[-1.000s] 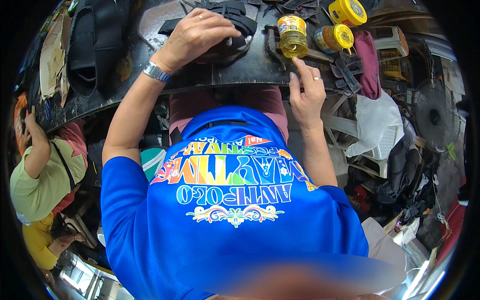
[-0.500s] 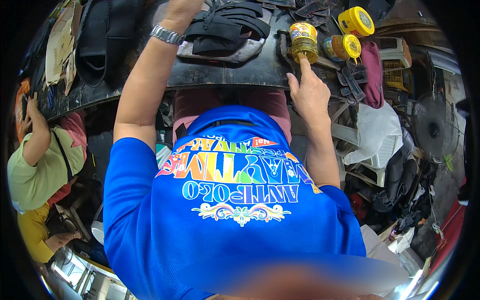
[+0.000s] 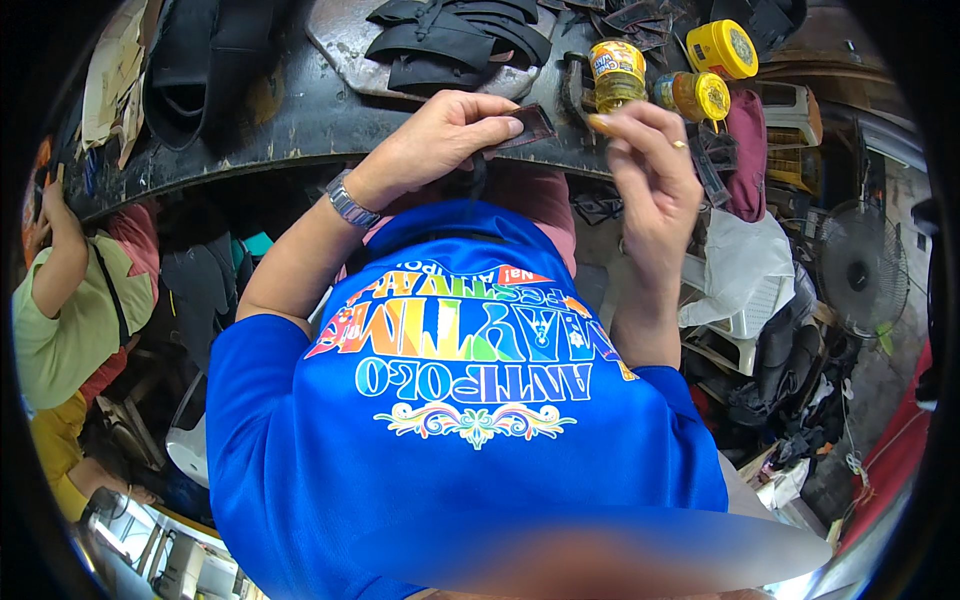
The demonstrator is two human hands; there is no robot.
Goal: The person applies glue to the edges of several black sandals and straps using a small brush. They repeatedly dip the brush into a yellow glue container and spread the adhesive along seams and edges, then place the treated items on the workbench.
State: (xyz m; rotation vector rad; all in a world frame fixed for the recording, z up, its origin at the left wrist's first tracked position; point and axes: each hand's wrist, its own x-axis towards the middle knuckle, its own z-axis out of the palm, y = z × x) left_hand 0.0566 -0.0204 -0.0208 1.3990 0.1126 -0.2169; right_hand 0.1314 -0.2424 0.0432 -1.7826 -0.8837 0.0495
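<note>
My left hand (image 3: 445,135) is above the table's near edge, pinching a small dark brown flat piece (image 3: 529,128) between thumb and fingers. The piece looks like leather or a similar sheet and juts out to the right. My right hand (image 3: 657,185) is raised at the right of it, holding nothing, with its fingers apart and partly bent. Amber, wet-looking stuff coats the index fingertip. Just beyond that hand stands an open glass jar (image 3: 618,80) with an orange and white label and yellowish contents. Black strap pieces (image 3: 450,45) are heaped on a worn grey slab (image 3: 345,45).
A yellow-lidded jar (image 3: 697,97) and a yellow tub (image 3: 722,50) stand right of the glass jar. A hammer-like tool (image 3: 577,90) lies beside it. Dark scraps lie behind. A fan (image 3: 863,262) stands at far right. Another person (image 3: 80,320) sits at left.
My left hand has come back from the table's far side and now holds the dark piece. My right index finger has left the jar's mouth, and the hand has shifted slightly nearer and right.
</note>
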